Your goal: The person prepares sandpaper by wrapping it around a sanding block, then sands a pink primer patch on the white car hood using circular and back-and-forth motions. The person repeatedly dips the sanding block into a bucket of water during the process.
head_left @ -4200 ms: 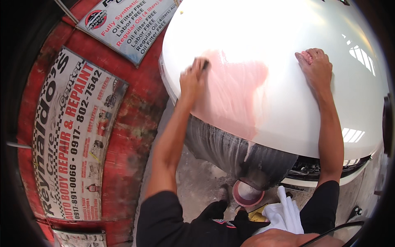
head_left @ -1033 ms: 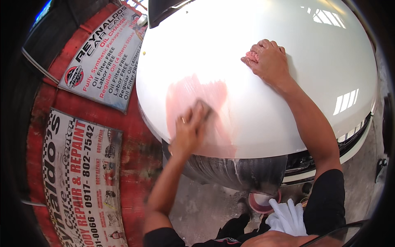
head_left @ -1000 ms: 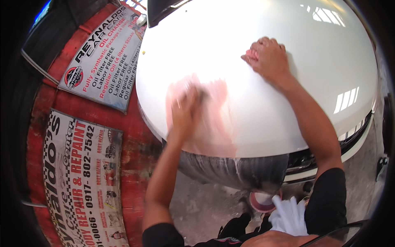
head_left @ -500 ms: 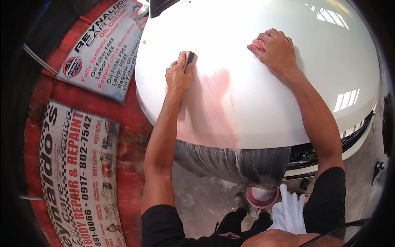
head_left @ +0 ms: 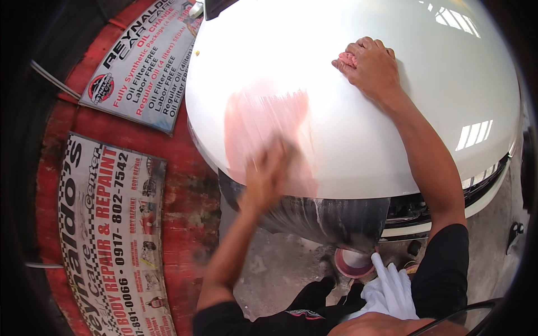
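My left hand, smeared by motion, is closed round a sanding block whose dark edge shows as a blur. It presses over the lower part of a pink, streaky patch on the white car hood. Farther right, my right hand rests on the hood with its fingers curled round a pink sponge. Only one side of that sponge shows between thumb and fingers.
A dark, wet-streaked sheet hangs at the hood's front edge. Below it stands a reddish bucket with pale liquid, beside a white glove near my body. Printed banners line a red wall at left.
My left hand has swept the sanding block toward me and slightly right, from the patch's upper left to its lower part. My right hand has stayed nearly in place with the sponge.
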Motion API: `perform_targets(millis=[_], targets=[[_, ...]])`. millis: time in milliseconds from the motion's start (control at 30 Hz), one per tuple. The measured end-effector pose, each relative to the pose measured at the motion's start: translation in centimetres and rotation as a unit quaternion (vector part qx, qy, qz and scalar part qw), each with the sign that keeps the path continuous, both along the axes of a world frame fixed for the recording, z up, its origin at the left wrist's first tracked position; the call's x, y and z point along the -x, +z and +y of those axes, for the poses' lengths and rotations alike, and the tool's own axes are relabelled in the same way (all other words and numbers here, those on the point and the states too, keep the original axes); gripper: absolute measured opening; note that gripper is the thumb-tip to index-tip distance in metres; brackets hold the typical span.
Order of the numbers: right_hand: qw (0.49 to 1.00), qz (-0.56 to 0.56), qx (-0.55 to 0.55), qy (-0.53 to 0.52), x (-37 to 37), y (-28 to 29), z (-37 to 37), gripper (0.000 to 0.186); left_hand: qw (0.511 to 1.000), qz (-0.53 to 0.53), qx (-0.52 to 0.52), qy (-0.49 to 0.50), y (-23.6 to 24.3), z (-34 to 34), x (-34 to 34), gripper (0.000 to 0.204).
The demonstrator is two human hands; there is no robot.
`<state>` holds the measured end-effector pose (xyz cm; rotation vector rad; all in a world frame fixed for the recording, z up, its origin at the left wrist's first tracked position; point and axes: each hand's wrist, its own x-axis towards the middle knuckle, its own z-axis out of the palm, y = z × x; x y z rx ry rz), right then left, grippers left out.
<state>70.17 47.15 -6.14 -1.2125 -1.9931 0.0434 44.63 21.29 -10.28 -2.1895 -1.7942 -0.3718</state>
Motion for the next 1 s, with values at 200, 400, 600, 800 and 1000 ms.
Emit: perform_targets(millis=[200, 400, 600, 800, 1000], targets=[[1.0, 0.006, -0.016, 0.022, 3.1, 0.8, -1.5, 0.038, 0.976, -0.085, -0.019, 0.199, 7.8, 10.7, 9.7, 0.044], [1.0, -0.003, -0.03, -0.007, -0.2, -0.3, 0.2, 0.038, 0.995, -0.08, -0.054, 0.028, -3.5, -2.9, -2.0, 0.055], [0.999, 0.013, -0.011, 0.043, 3.0, 1.3, -2.0, 0.039, 0.966, -0.087, 0.018, 0.243, 8.8, 12.8, 8.2, 0.054], [1.0, -0.005, -0.025, 0.002, -0.1, -0.8, 0.2, 0.039, 0.999, -0.003, -0.014, -0.049, -2.5, -0.6, 0.4, 0.056], [0.999, 0.019, -0.017, 0.031, 2.6, 1.3, -1.2, 0.036, 0.986, -0.062, 0.056, 0.142, 8.9, 13.1, 2.2, 0.056]])
